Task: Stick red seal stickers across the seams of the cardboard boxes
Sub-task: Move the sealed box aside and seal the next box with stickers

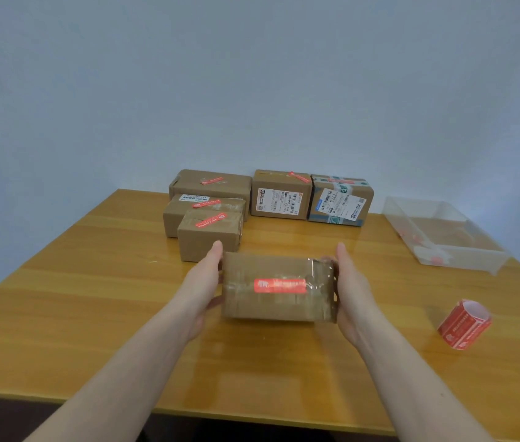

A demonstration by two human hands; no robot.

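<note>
Pale blue wall behind; glossy wooden tabletop (pixel 60 298) fills the lower view.

Left hand (pixel 202 282) flat against the left end of a taped cardboard box (pixel 279 288), fingers straight, pointing to 12 o'clock. Right hand (pixel 352 291) pressed the same way on the right end. The box is clamped between the two palms at the centre, whether resting on the tabletop or lifted I cannot tell. A red seal sticker (pixel 280 286) already lies along its top seam.

Handling, as a judgement: small box, probably light, stiff-walled; clear tape over the top looks slick, so squeezing the bare cardboard ends is the surer hold. Too hard a squeeze could dent the ends.

At 11 o'clock, three stickered boxes (pixel 209 215) in a close cluster, the nearest just beyond the left fingertips. At 12 o'clock, two labelled boxes (pixel 311 199) side by side by the wall. At 2 o'clock, a clear plastic tray (pixel 488 255) with a few red scraps. At 3 o'clock, a sticker roll (pixel 464 323), apart from the held box.

A push straight to 12 o'clock looks open; veering left meets the nearest box.
</note>
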